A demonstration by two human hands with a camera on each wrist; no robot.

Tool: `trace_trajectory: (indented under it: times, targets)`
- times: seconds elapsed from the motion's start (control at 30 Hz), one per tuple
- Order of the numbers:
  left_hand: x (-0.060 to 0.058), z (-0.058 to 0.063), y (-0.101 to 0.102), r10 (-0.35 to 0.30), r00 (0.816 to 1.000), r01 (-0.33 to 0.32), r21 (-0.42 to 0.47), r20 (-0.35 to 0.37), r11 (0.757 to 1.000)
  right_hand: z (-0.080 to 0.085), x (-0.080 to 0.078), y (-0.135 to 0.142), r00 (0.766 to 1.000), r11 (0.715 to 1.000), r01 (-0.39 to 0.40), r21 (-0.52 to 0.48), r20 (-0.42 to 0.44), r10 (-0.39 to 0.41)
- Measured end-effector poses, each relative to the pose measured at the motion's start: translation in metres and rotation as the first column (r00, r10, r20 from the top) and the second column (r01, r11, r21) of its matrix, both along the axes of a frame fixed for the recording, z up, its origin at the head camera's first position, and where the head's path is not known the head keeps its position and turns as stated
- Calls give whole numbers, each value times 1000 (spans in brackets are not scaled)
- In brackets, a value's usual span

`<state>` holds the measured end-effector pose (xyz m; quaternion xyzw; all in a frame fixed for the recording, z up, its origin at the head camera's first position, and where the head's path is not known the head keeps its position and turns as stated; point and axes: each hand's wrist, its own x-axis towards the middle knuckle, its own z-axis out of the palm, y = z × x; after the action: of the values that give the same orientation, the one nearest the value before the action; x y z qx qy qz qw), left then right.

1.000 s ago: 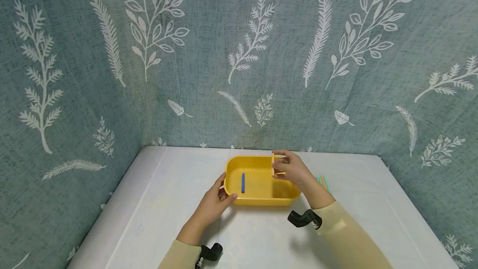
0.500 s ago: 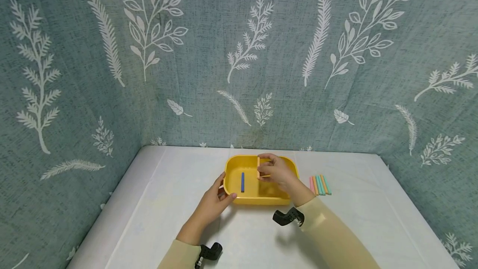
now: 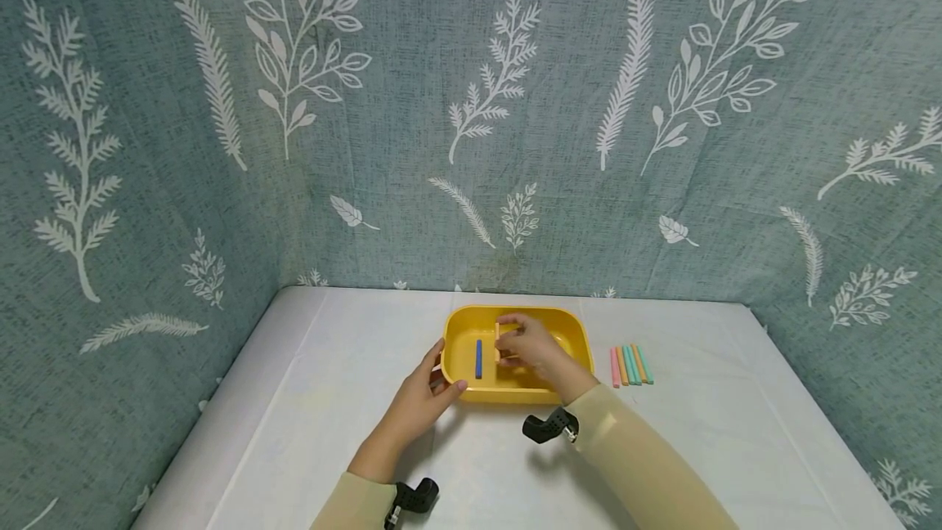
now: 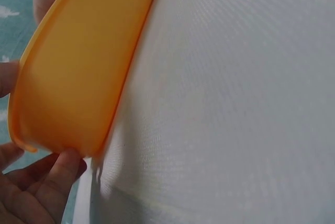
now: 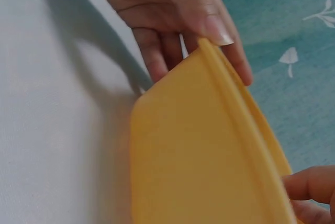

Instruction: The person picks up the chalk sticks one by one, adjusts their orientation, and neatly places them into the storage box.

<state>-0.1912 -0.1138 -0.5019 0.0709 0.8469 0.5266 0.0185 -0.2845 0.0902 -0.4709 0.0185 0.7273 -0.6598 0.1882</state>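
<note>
A yellow plastic tray (image 3: pixel 508 397) stands on the white table. My left hand (image 3: pixel 419 403) grips its left end, thumb at the near corner and fingers along the outside. In the right wrist view that left hand (image 5: pixel 172 14) has its thumb over the rim. Inside the tray, my right hand (image 3: pixel 533 346) pinches an orange chalk stick (image 3: pixel 497 342) between thumb and fingers. To its left, a blue chalk stick (image 3: pixel 478 360) lies on the tray floor, roughly parallel. The tray wall (image 5: pixel 193 145) hides most of the right hand from its own wrist camera.
Right of the tray, several pink, orange and green chalk sticks (image 3: pixel 631 366) lie side by side on the white tabletop (image 3: pixel 736 432). Behind the table hangs a teal leaf-patterned cloth (image 3: pixel 397 211). Each wrist wears a black camera mount, such as the right one (image 3: pixel 548 425).
My right hand has carried the orange chalk stick leftward and lower into the tray, closer to the blue one. The row of sticks at right has come into full view. My left hand stays put.
</note>
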Motion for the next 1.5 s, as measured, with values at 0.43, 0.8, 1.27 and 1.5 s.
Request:
trace_trajectory:
  times: [0.43,0.8,1.27,1.5]
  targets:
    - [1,1,0,5,1000,-5,-13,1,1000,-14,-6,-14,1000,981,-29,190,-5,30]
    - [2,4,1,1,1000,-2,-18,-6,1000,-15,-8,-22,999,958,-42,284,24,36]
    - [0,1,1,0,1000,0,1,-11,1000,-15,-8,-24,998,939,-58,340,17,55]
    - [0,1,0,-5,1000,5,10,-12,1000,-14,-6,-23,998,939,-60,339,24,55]
